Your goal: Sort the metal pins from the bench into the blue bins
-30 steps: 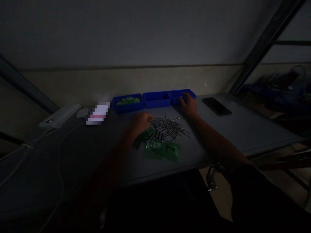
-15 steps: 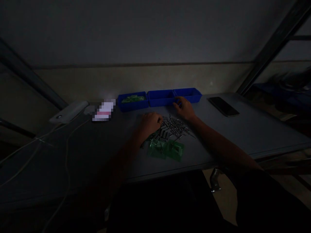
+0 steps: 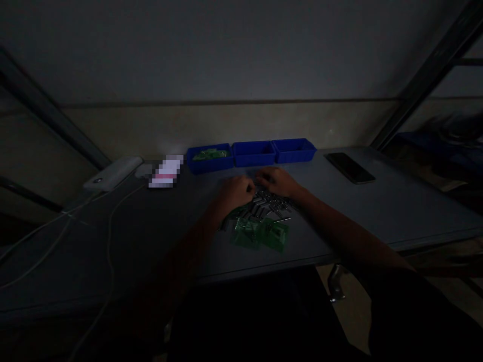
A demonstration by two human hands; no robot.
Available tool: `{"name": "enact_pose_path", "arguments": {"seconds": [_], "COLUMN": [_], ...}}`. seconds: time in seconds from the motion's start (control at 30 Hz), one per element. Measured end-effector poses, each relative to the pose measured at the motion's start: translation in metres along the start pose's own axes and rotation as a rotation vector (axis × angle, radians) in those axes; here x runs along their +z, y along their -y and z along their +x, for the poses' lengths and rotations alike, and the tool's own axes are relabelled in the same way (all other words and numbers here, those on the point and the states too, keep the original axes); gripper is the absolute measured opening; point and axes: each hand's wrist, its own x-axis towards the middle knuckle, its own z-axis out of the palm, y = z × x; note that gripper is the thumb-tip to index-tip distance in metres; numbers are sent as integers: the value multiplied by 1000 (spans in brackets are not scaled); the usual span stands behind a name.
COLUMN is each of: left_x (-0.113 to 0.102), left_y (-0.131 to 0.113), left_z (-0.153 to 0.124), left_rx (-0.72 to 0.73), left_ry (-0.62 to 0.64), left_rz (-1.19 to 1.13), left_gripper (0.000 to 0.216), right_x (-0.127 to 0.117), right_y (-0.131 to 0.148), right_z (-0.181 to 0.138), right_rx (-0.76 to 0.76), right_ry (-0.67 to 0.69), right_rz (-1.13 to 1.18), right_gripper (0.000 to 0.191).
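Note:
My left hand (image 3: 237, 191) is closed at the left edge of a pile of thin metal rods (image 3: 266, 201); anything between its fingers is too dark to make out. Close beside it, my right hand (image 3: 276, 181) reaches over the far side of the pile, its fingers curled towards the left hand; what they hold, if anything, does not show. Just in front of the pile lie two green plastic packets, the left packet (image 3: 246, 234) and the right packet (image 3: 274, 235), with small parts showing inside.
Three blue bins stand along the wall: the left bin (image 3: 211, 165) holds green packets, beside the middle bin (image 3: 254, 160) and right bin (image 3: 296, 155). A dark phone (image 3: 350, 168) lies at right. At left are a lit screen (image 3: 166, 172), a white device (image 3: 113, 173) and trailing cables (image 3: 109, 241).
My right hand has moved from in front of the right bin down and left to the metal pile, close to my left hand. The left hand stays nearly in place. The view has shifted slightly.

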Motion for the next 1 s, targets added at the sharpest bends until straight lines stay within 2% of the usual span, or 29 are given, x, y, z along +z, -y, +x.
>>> {"name": "enact_pose_path", "arguments": {"seconds": [0.23, 0.53, 0.63, 0.7, 0.8, 0.9, 1.0], "left_x": [5, 2, 2, 2, -1, -2, 0], "left_y": [3, 16, 19, 19, 16, 14, 14], "left_z": [-1, 4, 5, 6, 7, 8, 8], "left_rx": [43, 86, 98, 116, 113, 69, 20], "left_ry": [-48, 60, 59, 15, -115, -246, -304], "left_rz": [39, -139, -179, -219, -310, -390, -420], "left_gripper": [16, 20, 20, 20, 16, 14, 16], "right_x": [-3, -3, -2, -2, -4, -6, -5], "right_y": [1, 0, 0, 1, 4, 10, 15], "right_z": [0, 0, 0, 0, -1, -2, -2], "right_rx": [37, 34, 20, 7, -6, -15, -25], "right_ry": [-39, -39, -40, -36, -31, -16, -7], "right_rz": [62, 60, 89, 112, 157, 207, 219], "right_gripper": [22, 22, 22, 22, 22, 20, 18]}}
